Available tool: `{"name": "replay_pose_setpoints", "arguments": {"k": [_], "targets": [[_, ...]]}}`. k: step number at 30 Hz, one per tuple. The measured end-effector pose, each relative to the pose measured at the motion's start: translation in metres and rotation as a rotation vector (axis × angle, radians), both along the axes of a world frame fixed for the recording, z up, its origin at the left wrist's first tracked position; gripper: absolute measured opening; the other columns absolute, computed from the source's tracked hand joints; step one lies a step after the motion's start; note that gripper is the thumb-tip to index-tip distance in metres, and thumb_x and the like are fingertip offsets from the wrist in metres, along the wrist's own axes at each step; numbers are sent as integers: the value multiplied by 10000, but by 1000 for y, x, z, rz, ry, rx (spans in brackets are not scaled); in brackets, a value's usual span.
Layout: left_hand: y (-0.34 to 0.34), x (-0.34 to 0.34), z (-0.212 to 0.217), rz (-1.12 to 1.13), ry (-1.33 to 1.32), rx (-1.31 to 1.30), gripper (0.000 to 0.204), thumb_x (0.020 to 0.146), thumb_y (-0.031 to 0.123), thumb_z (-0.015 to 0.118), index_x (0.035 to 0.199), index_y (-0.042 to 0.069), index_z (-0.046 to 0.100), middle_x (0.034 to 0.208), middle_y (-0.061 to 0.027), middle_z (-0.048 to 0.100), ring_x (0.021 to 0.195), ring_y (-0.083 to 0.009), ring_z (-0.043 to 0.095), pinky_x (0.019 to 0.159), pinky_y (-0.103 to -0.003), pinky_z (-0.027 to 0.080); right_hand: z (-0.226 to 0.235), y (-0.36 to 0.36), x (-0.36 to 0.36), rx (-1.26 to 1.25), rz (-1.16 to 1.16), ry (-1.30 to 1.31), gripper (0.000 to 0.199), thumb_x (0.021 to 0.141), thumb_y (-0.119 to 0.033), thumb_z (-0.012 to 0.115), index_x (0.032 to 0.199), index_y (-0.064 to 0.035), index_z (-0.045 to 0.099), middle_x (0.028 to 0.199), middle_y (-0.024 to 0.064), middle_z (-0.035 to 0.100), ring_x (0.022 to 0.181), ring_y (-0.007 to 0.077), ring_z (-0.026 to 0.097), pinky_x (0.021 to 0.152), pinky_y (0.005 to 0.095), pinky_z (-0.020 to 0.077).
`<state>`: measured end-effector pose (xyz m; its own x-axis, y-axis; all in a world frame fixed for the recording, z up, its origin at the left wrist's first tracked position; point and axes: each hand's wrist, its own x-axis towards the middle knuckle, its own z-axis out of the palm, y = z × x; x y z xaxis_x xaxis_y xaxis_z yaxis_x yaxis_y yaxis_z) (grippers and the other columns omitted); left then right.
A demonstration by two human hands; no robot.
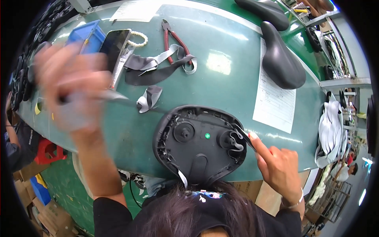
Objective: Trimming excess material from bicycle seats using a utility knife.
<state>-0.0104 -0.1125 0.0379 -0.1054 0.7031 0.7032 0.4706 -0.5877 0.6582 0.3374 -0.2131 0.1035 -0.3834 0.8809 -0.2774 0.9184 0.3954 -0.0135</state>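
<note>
An upturned black bicycle saddle [189, 152] lies at the table's near edge, its ribbed underside showing. Pale trim strips [237, 142] curl inside its right part, and another white strip sticks out near the front. At the saddle's right rim, my right hand [276, 166] is closed, pinching a thin dark piece with a pale edge [245, 136] whose kind I cannot make out. My left hand [73, 87] is raised at the left, away from the saddle and smeared by motion. A pointed silvery tip [116, 95] shows beside its fingers; whether the hand holds it is unclear.
Red-handled cutting pliers [166, 41] lie behind grey fabric scraps [144, 75]. A phone [115, 43], a beaded bracelet [139, 39] and a blue bin [87, 34] are at the back left. Another black saddle [280, 59] rests on a printed sheet [272, 104] at right.
</note>
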Motion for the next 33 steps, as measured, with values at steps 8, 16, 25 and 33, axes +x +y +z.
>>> {"name": "replay_pose_setpoints", "arguments": {"k": [8, 16, 25, 33], "targets": [[18, 89, -6, -620, 692, -415, 247, 815, 224, 696, 721, 26, 584, 861, -54, 616, 936, -190, 559, 781, -366, 436, -7, 55, -2, -2, 155, 202, 465, 815, -133, 605, 1269, -205, 536, 528, 52, 504, 472, 246, 530, 473, 379, 364], [13, 77, -6, -940, -515, -828, 234, 993, 235, 453, 813, 86, 462, 628, 38, 383, 547, -80, 417, 637, -295, 493, -9, 23, -24, -18, 225, -10, 559, 802, -149, 634, 1342, -204, 500, 554, 46, 495, 458, 231, 508, 467, 362, 366], [41, 25, 66, -513, -1058, 30, 340, 938, 101, 424, 617, 82, 313, 631, -13, 290, 580, -129, 286, 546, -273, 261, -39, -70, -13, -32, -249, 441, 596, 810, -92, 647, 1370, -102, 443, 692, 112, 620, 523, 290, 588, 496, 378, 451], [-5, 20, 95, 884, -767, 975, 229, 894, 128, 386, 684, 77, 460, 647, -28, 440, 526, -116, 427, 462, -250, 332, -60, -96, -15, -408, -385, 1002, 600, 845, -166, 684, 1369, -76, 406, 950, 180, 675, 677, 297, 669, 612, 343, 506]]}}
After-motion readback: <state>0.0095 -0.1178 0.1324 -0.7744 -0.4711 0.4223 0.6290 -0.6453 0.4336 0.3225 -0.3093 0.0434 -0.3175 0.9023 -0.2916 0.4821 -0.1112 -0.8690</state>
